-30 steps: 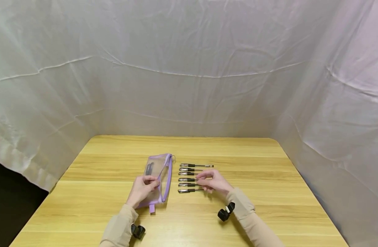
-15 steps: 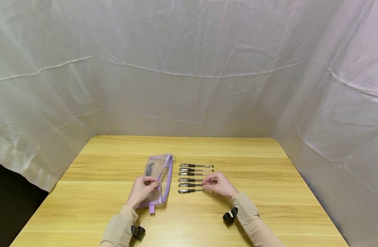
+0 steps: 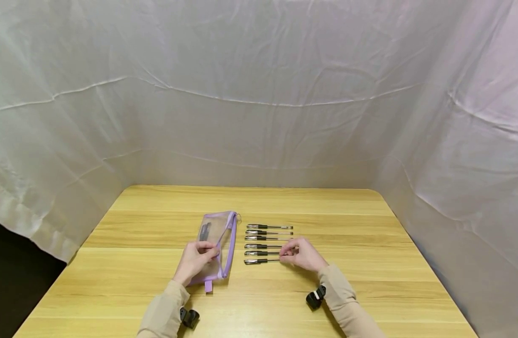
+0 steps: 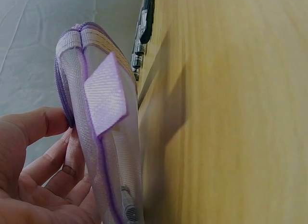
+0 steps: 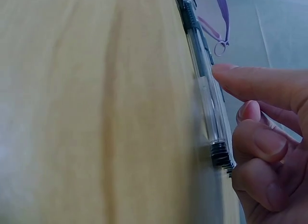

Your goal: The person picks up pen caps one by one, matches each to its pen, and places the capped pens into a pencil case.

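Observation:
A purple-trimmed mesh zip pouch [image 3: 212,277] lies on the table, its zip side facing right. My left hand [image 3: 194,258] pinches the pouch's mesh near the opening; in the left wrist view its purple zip edge [image 4: 64,96] sits between thumb and finger. Several black gel pens [image 3: 256,253] lie side by side to the right, roughly parallel. My right hand [image 3: 304,255] is over the right ends of the nearest pens. In the right wrist view one straight digit reaches the clear pen barrel [image 5: 211,103], the other fingers are bent, and nothing shows between them.
Dark items [image 3: 204,231] show through the pouch's mesh. A small ring [image 3: 239,217] hangs at its far corner, and a fabric tab [image 3: 208,286] sticks out at the near end. Pale cloth [image 3: 259,122] surrounds the wooden table [image 3: 347,220].
My right hand has slid right along the pens, from their middles toward their right ends, showing more of their barrels. My left hand and the pouch have stayed in place.

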Tool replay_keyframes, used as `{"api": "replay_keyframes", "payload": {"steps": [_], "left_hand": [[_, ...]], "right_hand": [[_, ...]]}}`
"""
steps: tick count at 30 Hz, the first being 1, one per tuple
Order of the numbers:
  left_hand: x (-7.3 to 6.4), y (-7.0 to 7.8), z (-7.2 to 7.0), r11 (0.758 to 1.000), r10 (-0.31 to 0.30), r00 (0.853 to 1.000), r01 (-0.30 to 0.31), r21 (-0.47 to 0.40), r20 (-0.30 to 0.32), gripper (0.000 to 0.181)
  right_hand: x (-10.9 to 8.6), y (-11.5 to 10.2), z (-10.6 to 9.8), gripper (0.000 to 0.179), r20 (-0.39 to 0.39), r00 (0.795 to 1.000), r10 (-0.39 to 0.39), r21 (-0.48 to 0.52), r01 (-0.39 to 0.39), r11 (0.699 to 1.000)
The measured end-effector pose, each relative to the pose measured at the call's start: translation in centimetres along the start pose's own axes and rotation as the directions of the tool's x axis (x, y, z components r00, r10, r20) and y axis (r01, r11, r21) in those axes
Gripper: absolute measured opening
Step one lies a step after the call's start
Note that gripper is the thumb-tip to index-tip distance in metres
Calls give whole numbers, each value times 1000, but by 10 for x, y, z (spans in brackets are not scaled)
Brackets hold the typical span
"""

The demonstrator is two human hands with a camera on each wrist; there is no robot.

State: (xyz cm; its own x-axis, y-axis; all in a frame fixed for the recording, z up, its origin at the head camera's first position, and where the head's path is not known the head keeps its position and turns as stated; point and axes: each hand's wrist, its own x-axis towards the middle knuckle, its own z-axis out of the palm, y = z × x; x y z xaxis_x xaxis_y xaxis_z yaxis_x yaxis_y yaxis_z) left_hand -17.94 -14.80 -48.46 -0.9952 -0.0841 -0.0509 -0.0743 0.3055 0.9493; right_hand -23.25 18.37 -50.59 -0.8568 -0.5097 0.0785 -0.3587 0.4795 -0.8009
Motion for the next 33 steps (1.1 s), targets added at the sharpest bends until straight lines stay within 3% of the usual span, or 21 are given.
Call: {"api": "replay_keyframes", "payload": {"steps": [22, 33], "left_hand": [[1, -2, 0, 1000, 14, 1000, -14, -16, 4, 16], [-1, 0, -1, 1000, 2, 1000, -2, -17, 9, 19]], "right_hand": [[2, -7, 2, 6, 14, 1000, -14, -112, 16, 994], [4, -10, 4, 8, 30, 999, 31, -174, -25, 984]]}}
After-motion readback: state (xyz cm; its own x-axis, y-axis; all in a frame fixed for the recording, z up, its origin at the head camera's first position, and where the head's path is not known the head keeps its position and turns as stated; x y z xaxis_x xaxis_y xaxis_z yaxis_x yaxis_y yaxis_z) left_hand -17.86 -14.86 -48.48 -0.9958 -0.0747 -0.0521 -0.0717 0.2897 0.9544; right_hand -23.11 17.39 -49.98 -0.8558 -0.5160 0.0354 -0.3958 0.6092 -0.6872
